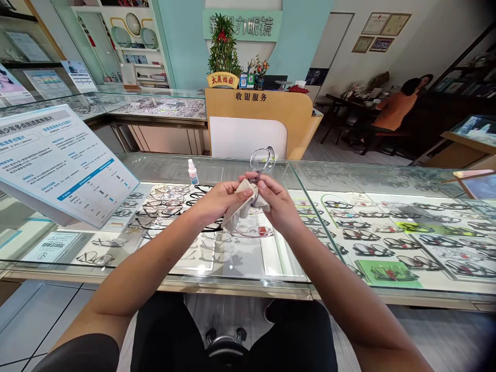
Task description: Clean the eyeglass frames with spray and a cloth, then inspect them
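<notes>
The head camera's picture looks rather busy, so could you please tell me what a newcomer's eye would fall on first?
Probably the glasses near the middle, held up over the glass counter with a pale cloth between the left hand and right hand. Next would come the large white and blue sign at the left, then the tall green plant on the wooden desk beyond.

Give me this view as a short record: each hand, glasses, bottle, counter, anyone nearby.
Left hand: pinching a pale cloth
Right hand: holding the glasses, against the cloth
Glasses: one lens showing above both hands
Bottle: white, upright on the counter, beyond the left forearm
Counter: glass-topped, rows of frames inside
Person nearby: seated at the far right, orange top
</notes>
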{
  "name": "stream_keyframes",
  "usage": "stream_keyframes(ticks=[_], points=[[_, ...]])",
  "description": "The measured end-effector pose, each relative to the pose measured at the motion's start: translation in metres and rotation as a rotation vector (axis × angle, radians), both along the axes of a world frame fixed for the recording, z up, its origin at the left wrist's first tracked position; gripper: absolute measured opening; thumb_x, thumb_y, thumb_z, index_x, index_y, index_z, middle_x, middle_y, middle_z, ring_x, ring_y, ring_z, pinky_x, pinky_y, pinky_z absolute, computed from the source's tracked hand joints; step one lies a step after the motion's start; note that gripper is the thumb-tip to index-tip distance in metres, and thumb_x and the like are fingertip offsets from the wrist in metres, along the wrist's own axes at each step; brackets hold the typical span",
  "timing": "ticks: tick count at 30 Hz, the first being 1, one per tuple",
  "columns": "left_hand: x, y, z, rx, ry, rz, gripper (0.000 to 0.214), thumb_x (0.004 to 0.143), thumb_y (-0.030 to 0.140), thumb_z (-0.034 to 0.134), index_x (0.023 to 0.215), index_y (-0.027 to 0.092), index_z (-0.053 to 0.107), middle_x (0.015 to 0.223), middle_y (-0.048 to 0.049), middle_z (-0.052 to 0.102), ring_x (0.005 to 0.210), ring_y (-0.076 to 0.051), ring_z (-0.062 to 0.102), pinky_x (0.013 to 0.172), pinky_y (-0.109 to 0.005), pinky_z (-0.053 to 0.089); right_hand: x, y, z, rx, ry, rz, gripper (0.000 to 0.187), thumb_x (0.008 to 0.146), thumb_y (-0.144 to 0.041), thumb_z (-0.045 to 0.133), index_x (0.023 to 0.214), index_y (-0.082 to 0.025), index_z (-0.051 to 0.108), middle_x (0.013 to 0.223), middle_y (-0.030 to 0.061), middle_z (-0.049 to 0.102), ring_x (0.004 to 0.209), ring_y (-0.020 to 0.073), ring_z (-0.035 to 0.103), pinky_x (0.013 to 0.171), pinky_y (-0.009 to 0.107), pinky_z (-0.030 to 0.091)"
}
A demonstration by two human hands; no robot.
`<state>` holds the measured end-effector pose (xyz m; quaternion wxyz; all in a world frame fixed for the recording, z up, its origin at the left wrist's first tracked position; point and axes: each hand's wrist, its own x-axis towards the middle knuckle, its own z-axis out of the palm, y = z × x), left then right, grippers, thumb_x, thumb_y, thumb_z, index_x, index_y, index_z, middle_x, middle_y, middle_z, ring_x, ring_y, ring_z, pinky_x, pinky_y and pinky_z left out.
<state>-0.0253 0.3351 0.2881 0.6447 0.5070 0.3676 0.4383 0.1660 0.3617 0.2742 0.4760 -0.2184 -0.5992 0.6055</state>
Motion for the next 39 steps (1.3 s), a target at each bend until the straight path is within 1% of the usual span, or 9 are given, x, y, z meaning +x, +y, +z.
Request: stream_keyframes(ticks=[6, 11, 15, 19, 25, 28, 31, 35, 39], points=[[0.008, -0.008, 0.007, 0.125, 0.011, -0.001, 0.065, 0.071, 0.066, 0.101, 0.104, 0.016, 0.076, 0.075, 0.0024, 0.066, 0.064, -0.011, 0.057, 0.063, -0.024, 0.042, 0.001, -0.003, 0.006, 0.016, -0.026, -0.034, 0.048, 0.092, -0.073, 0.08, 0.119, -0.033, 0.083, 0.145, 0.0045, 0.078, 0.119, 0.0299, 0.075, 0.098, 0.044, 0.063], [0.015, -0.012, 0.0, 0.166, -0.013, 0.054, 0.083, 0.072, 0.069, 0.099, 0.133, 0.02, 0.072, 0.089, 0.0, 0.073, 0.074, -0.014, 0.064, 0.068, -0.025, 0.047, -0.001, -0.006, 0.008, 0.013, -0.03, -0.042, 0.05, 0.092, -0.075, 0.078, 0.12, -0.034, 0.081, 0.145, 0.0045, 0.077, 0.119, 0.0307, 0.074, 0.096, 0.045, 0.063], [0.02, -0.015, -0.006, 0.218, 0.013, 0.07, 0.074, 0.078, 0.071, 0.095, 0.126, 0.019, 0.072, 0.085, 0.0015, 0.068, 0.073, -0.013, 0.061, 0.067, -0.024, 0.046, -0.001, -0.009, 0.008, 0.007, -0.003, -0.036, 0.047, 0.092, -0.073, 0.08, 0.119, -0.035, 0.083, 0.139, 0.0041, 0.079, 0.12, 0.0298, 0.073, 0.099, 0.044, 0.062], [0.026, -0.017, -0.007, 0.247, -0.038, 0.137, 0.075, 0.079, 0.075, 0.092, 0.125, 0.02, 0.069, 0.079, 0.0043, 0.063, 0.067, -0.012, 0.056, 0.064, -0.025, 0.045, -0.002, -0.011, 0.009, 0.042, -0.039, -0.021, 0.046, 0.095, -0.072, 0.077, 0.121, -0.035, 0.085, 0.149, 0.003, 0.076, 0.132, 0.0313, 0.071, 0.112, 0.047, 0.058], [0.03, -0.016, -0.011, 0.327, -0.025, 0.285, 0.073, 0.077, 0.085, 0.087, 0.104, 0.019, 0.072, 0.075, 0.0034, 0.062, 0.067, -0.012, 0.053, 0.065, -0.026, 0.043, -0.005, -0.014, 0.009, 0.031, -0.002, 0.012, 0.043, 0.095, -0.07, 0.08, 0.12, -0.036, 0.089, 0.149, 0.0013, 0.078, 0.139, 0.0319, 0.069, 0.122, 0.046, 0.053], [0.027, -0.014, -0.011, 0.373, 0.026, 0.303, 0.072, 0.084, 0.089, 0.077, 0.098, 0.018, 0.074, 0.077, 0.0012, 0.064, 0.073, -0.015, 0.056, 0.072, -0.028, 0.046, -0.004, -0.014, 0.008, 0.038, -0.026, 0.002, 0.05, 0.092, -0.073, 0.08, 0.12, -0.034, 0.089, 0.143, 0.004, 0.08, 0.135, 0.0343, 0.071, 0.116, 0.048, 0.057], [0.022, -0.011, -0.01, 0.412, 0.057, 0.235, 0.071, 0.089, 0.087, 0.074, 0.105, 0.018, 0.076, 0.088, -0.0031, 0.071, 0.086, -0.019, 0.064, 0.083, -0.031, 0.05, -0.004, -0.012, 0.008, -0.005, 0.033, -0.015, 0.044, 0.091, -0.069, 0.083, 0.115, -0.032, 0.091, 0.136, 0.0041, 0.083, 0.126, 0.0331, 0.074, 0.111, 0.046, 0.058], [0.017, -0.01, -0.009, 0.426, 0.065, 0.112, 0.064, 0.091, 0.077, 0.079, 0.115, 0.017, 0.075, 0.089, -0.0033, 0.069, 0.088, -0.02, 0.063, 0.082, -0.03, 0.049, -0.004, -0.012, 0.01, -0.089, 0.102, -0.021, 0.038, 0.091, -0.062, 0.084, 0.112, -0.031, 0.091, 0.129, 0.0035, 0.085, 0.109, 0.0285, 0.076, 0.094, 0.039, 0.06], [0.017, -0.01, -0.011, 0.403, 0.065, 0.097, 0.063, 0.088, 0.067, 0.089, 0.12, 0.016, 0.072, 0.091, -0.0016, 0.069, 0.081, -0.016, 0.06, 0.078, -0.028, 0.047, -0.006, -0.013, 0.009, -0.122, 0.083, -0.011, 0.044, 0.093, -0.063, 0.081, 0.12, -0.03, 0.09, 0.113, 0.0035, 0.086, 0.095, 0.0263, 0.074, 0.081, 0.037, 0.058]])
